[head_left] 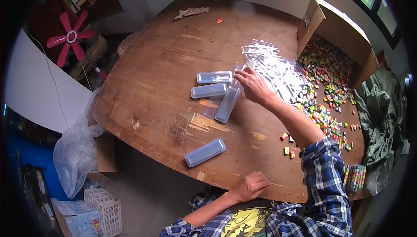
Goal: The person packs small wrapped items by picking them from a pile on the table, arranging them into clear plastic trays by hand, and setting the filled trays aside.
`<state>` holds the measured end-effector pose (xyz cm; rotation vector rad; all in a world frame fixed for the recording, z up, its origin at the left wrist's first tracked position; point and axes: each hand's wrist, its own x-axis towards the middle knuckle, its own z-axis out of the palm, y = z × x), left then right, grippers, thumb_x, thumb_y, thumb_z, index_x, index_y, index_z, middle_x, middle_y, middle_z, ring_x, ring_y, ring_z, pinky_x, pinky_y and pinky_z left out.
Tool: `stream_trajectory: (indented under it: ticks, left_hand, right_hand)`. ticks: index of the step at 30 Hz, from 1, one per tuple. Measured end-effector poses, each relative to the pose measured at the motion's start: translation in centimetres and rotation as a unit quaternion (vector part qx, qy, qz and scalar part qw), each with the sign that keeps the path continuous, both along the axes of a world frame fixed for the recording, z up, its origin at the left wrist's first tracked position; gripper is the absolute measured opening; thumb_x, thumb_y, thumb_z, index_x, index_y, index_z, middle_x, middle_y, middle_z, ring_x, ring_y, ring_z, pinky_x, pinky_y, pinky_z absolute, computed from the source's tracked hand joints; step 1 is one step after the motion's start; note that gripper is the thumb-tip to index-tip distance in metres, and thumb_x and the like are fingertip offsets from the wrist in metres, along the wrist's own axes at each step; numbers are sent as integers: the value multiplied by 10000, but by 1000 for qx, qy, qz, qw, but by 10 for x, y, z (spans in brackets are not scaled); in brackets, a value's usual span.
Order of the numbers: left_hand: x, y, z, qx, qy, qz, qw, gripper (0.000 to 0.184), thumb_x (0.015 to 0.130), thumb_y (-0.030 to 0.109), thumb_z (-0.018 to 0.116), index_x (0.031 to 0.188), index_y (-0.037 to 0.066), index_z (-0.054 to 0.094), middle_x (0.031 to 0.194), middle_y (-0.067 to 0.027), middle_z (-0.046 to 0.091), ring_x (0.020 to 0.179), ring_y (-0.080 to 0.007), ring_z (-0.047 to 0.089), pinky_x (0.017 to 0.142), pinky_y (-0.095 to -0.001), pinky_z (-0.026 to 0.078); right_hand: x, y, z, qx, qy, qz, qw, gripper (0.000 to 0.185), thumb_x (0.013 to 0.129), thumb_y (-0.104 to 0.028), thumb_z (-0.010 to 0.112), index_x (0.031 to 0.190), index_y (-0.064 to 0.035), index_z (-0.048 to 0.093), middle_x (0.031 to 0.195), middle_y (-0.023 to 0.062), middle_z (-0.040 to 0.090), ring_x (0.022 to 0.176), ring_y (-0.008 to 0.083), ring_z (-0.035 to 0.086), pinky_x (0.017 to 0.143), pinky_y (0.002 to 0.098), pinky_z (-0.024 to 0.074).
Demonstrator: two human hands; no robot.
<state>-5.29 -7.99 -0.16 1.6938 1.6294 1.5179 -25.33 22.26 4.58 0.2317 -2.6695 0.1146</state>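
Observation:
My right hand (pixel 253 85) reaches out over the table, with thumb and fingers pinched on a clear plastic piece (pixel 239 68). Just left of it lie three long translucent plastic cases: one at the back (pixel 214 77), one in the middle (pixel 209 91) and one set at a slant (pixel 227 105). A fourth translucent case (pixel 205 152) rests alone closer to the front edge. My left hand (pixel 252 186) lies on the table's front edge, fingers curled in, with nothing visible in it.
Clear plastic strips (pixel 276 69) are heaped beyond my right hand. Several small coloured blocks (pixel 323 111) spill from a tipped cardboard box (pixel 343 24). Green cloth (pixel 375 111) hangs at the right. A pink fan (pixel 71 37) stands left of the wooden table (pixel 147 76).

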Motion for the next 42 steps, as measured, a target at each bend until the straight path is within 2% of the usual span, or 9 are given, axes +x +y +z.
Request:
stream_trajectory:
  ticks: [13,16,21,27,30,32,33,36,42]
  left_hand:
    - [-12,3,6,-27,-100,-19,994,112,915,11,806,1025,-1,796,1002,-112,784,942,-305,740,854,-402,610]
    - [-19,5,15,-45,-103,-26,993,119,901,-4,804,1020,-2,802,994,-123,787,931,-305,746,851,-403,611]
    - [-4,12,24,-39,-41,33,998,176,854,-22,824,1025,15,805,1026,-131,792,947,-324,745,839,-415,608]
    - [38,56,46,58,92,-39,993,313,820,57,870,1121,55,781,1199,-115,758,1132,-352,704,946,-443,590]
    - [56,64,42,60,137,-116,982,361,809,127,891,1145,70,770,1260,-100,738,1209,-351,672,1005,-456,570]
    - [62,74,36,28,179,-193,964,401,801,210,908,1152,81,762,1296,-83,720,1271,-343,638,1064,-469,546]
    - [62,77,34,31,182,-196,963,401,801,210,908,1152,81,762,1296,-83,720,1271,-343,638,1064,-469,546]
    - [60,77,27,-25,235,-234,943,442,788,315,911,1135,88,760,1305,-66,706,1305,-336,612,1098,-484,525]
    - [60,78,27,-28,244,-226,943,404,804,345,881,1080,90,734,1245,-75,683,1297,-332,600,1112,-502,513]
  right_hand:
    - [2,26,30,82,-131,17,988,376,916,-50,697,1285,-108,734,1231,86,776,1318,289,613,1045,438,557]
    - [58,25,52,-85,62,38,994,372,953,-4,687,1319,-63,718,1177,101,791,1170,313,707,985,438,594]
    - [222,23,66,-267,78,-12,960,480,959,90,690,1421,-38,673,1116,94,794,961,248,773,842,342,635]
    - [408,-61,42,-591,14,-345,729,610,939,60,792,1513,7,592,1004,68,754,876,114,734,773,260,622]
    - [454,-101,10,-559,9,-372,741,642,939,53,793,1538,1,567,978,60,743,856,129,740,752,268,624]
    - [461,-117,2,-662,30,-386,642,553,936,8,822,1457,-3,636,1003,78,752,793,111,731,707,266,616]
    - [461,-117,-2,-661,36,-387,642,553,936,8,822,1457,-3,636,1003,78,752,793,111,731,707,266,616]
    - [459,-116,-12,-459,-38,-426,778,441,922,-54,857,1336,-17,710,1020,99,763,734,123,728,654,285,603]
    - [458,-72,-10,-316,90,-397,857,269,929,-106,853,1174,-31,771,1038,116,774,717,181,744,628,333,596]
